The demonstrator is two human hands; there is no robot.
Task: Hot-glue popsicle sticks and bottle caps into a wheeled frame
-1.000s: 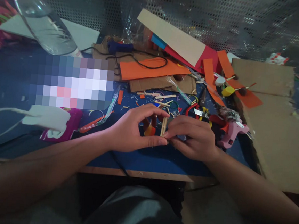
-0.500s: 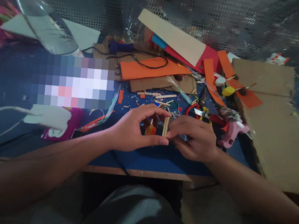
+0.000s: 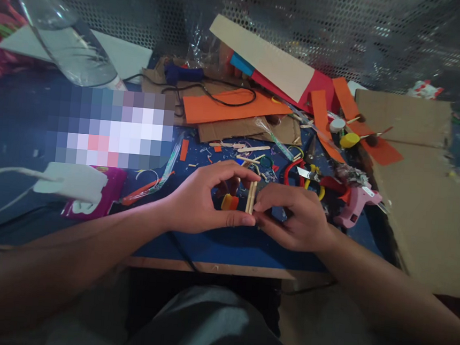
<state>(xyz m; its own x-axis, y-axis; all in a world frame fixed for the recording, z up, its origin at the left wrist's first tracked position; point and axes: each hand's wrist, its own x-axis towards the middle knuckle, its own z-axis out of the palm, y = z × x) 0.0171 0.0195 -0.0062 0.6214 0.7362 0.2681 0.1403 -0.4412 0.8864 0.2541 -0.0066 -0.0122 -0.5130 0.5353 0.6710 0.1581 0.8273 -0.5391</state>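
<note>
Short wooden craft sticks (image 3: 251, 197), set side by side in a small upright piece, are held over the blue table. My left hand (image 3: 199, 196) grips them from the left, its fingertips at the top end and its thumb at the bottom end. From the right, my right hand (image 3: 296, 216) is closed, its thumb and bent forefinger pinching at the sticks' right side; the exact contact is partly hidden. A yellow and orange item (image 3: 229, 202) shows behind the sticks, inside the curve of my left hand. Loose craft sticks (image 3: 253, 149) lie just beyond my hands.
At right are a pink glue gun (image 3: 356, 205), a cutter blade (image 3: 307, 173) and a cardboard sheet (image 3: 431, 211). Orange paper (image 3: 231, 107) and a blue tool with a black cord (image 3: 184, 74) lie behind. A bottle (image 3: 70, 46) and white plug (image 3: 72, 181) are left.
The view has shifted slightly. Both hands keep their hold around the craft sticks, with the right fingers moving slightly against them.
</note>
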